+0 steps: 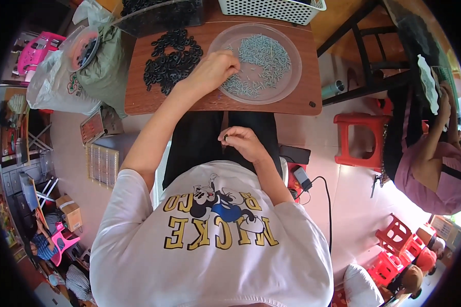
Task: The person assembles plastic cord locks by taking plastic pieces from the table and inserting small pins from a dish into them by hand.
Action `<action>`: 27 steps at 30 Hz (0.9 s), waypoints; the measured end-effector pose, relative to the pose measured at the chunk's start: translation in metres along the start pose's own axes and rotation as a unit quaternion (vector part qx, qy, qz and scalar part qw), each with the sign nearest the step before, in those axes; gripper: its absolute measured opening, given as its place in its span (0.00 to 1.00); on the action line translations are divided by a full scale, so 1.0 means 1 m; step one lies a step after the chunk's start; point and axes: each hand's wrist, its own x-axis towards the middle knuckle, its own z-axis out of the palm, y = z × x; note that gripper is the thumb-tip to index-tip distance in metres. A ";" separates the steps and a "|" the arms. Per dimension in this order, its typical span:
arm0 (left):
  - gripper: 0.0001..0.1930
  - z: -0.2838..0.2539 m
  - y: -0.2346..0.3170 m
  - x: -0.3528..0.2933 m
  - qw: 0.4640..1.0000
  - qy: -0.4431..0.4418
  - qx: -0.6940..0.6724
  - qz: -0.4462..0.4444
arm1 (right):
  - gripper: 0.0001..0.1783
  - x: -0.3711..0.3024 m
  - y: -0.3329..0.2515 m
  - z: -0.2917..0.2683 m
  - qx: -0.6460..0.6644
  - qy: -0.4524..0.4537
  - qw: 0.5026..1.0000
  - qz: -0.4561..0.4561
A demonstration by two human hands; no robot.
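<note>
My left hand (214,70) reaches over the left rim of a round clear tray (295,77), its fingers curled together down at the screws. What sits between those fingertips is hidden. Small silvery-blue screws (264,53) lie scattered in the tray, thickest toward its far right side. Above my lap, my right hand (245,144) is closed with a small black plastic piece (226,137) pinched at its fingertips. A loose heap of black oval plastic pieces (171,61) lies left of the tray, beside my left wrist.
The brown wooden table (138,100) carries a clear bin of black pieces (159,18) and a white perforated basket (271,11) at its far edge. Full sacks (100,71) stand left. A red stool (361,139) and another person (430,169) are to the right.
</note>
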 end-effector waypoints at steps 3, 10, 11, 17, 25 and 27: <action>0.05 0.009 0.000 0.005 0.997 -0.056 0.003 0.052 | 0.04 0.002 -0.001 -0.001 0.004 -0.016 1.000 -0.005; 0.03 0.017 -0.002 0.010 0.989 -0.111 0.065 0.076 | 0.03 0.006 0.002 -0.006 0.002 -0.034 0.999 -0.014; 0.03 0.018 -0.003 0.010 0.988 -0.109 0.076 0.083 | 0.03 0.006 0.002 -0.005 0.005 -0.032 0.999 -0.014; 0.03 0.014 -0.001 0.010 0.995 -0.021 -0.096 0.015 | 0.03 0.001 0.001 -0.003 -0.035 -0.012 0.999 -0.010; 0.06 -0.007 0.008 -0.049 0.698 0.022 -0.689 -0.194 | 0.07 -0.010 -0.060 0.041 0.012 0.048 0.992 -0.116; 0.07 -0.008 0.012 -0.066 0.640 0.028 -0.747 -0.180 | 0.06 0.000 -0.073 0.055 0.003 0.048 0.984 -0.169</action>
